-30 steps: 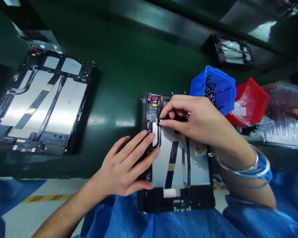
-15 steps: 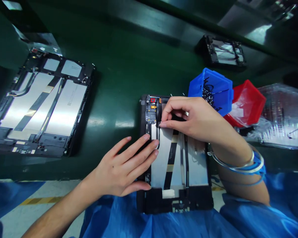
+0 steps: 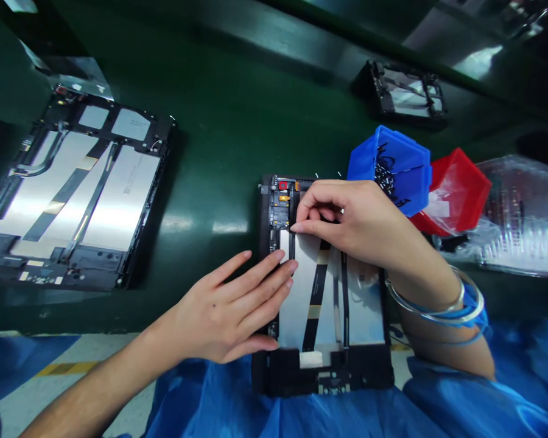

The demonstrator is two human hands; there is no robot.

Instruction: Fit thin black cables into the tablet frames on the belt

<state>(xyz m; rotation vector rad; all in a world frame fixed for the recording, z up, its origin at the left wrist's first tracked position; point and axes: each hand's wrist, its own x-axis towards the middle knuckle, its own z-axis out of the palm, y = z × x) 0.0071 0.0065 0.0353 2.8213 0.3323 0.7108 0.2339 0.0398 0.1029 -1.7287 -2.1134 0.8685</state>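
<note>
An opened tablet (image 3: 322,365) with silver battery panels and black ribbon cables lies at the near edge of the green table. My left hand (image 3: 231,313) lies flat on its left side, fingers stretched out, fingertips on a black cable (image 3: 291,249). My right hand (image 3: 354,222) is curled over the tablet's upper part, thumb and fingers pinched at the top of that cable beside the circuit board (image 3: 279,210). What the pinch holds is too small to make out. Bracelets ring my right wrist.
A second opened tablet (image 3: 73,188) lies at the left. A third one (image 3: 404,91) sits far back right. A blue bin (image 3: 393,167) with small black parts and a red bin (image 3: 459,191) stand right of my hand, beside clear plastic trays (image 3: 523,219).
My left fingers slid slightly right along the cable. My right hand barely shifted. A hand seen at the far right edge earlier is gone.
</note>
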